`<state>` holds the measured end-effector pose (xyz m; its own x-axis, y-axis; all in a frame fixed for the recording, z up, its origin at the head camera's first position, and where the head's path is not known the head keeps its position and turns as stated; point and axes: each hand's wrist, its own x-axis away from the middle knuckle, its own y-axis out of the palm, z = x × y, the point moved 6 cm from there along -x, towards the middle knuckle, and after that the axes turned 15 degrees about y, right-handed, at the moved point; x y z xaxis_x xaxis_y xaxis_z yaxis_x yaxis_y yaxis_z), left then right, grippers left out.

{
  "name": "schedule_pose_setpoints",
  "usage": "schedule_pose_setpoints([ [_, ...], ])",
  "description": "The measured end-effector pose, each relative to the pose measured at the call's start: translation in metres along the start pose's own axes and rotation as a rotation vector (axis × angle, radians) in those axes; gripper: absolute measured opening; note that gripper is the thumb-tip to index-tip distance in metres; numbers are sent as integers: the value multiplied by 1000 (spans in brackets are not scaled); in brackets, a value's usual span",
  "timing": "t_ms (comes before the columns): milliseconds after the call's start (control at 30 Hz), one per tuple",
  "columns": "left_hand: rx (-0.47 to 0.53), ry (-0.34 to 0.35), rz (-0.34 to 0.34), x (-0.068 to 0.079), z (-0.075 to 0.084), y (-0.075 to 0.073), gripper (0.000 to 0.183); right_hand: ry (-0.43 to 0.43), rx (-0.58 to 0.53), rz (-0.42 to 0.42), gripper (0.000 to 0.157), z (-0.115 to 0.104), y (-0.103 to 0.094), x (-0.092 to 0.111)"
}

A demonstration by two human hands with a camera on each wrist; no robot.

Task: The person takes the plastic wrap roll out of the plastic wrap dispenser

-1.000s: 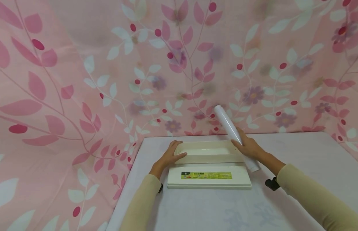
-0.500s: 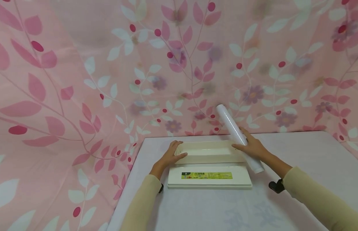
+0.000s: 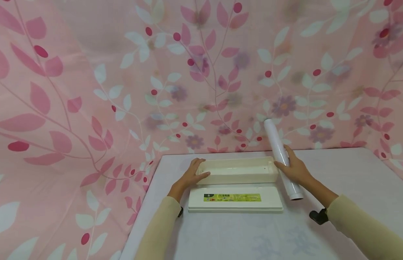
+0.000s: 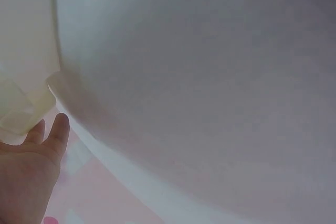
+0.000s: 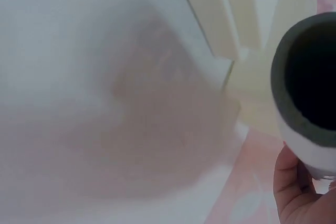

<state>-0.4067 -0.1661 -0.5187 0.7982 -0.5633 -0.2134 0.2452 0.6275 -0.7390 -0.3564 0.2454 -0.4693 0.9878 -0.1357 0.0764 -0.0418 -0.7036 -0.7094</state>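
A long, open cream-white box (image 3: 237,178) sits on the table, its inside bare. My left hand (image 3: 189,176) holds the box's left end, thumb at the near side and fingers at the far side. In the left wrist view, fingertips (image 4: 60,127) show beside the box's corner. My right hand (image 3: 295,168) grips a roll of cling film (image 3: 275,139), thumb and fingers on opposite sides. The roll is tilted, just right of the box. In the right wrist view, its hollow grey core end (image 5: 286,103) faces the camera.
The box's white lid (image 3: 271,198) lies in front of the box, with a yellow-green label (image 3: 232,198) on it. A white cloth (image 3: 338,173) covers the table. Behind hangs a pink floral curtain (image 3: 123,36). Dark straps (image 3: 318,216) sit on the wrists.
My right hand has moved right with the roll of cling film, which now stands steeper and clear of the box's right end. My left hand has stayed on the box.
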Motion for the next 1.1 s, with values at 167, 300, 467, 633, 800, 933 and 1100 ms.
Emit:
schedule_pose_setpoints([
  [167,4,14,-5,0,1,0,71,51,2,-3,89,12,1,0],
  [300,8,12,-11,-2,-2,0,73,62,-2,11,90,20,4,1],
  [467,11,20,-12,-5,-6,0,75,85,-1,27,89,33,9,2],
  [633,26,25,-15,-6,-7,-1,75,126,2,20,87,43,15,4],
  [800,25,28,-17,-6,-8,-1,77,149,30,4,87,51,21,7],
  [933,20,25,-18,-6,-8,0,77,152,42,-3,86,54,24,10],
  [1100,31,23,-12,-6,-9,-1,76,175,62,-24,87,56,30,11],
])
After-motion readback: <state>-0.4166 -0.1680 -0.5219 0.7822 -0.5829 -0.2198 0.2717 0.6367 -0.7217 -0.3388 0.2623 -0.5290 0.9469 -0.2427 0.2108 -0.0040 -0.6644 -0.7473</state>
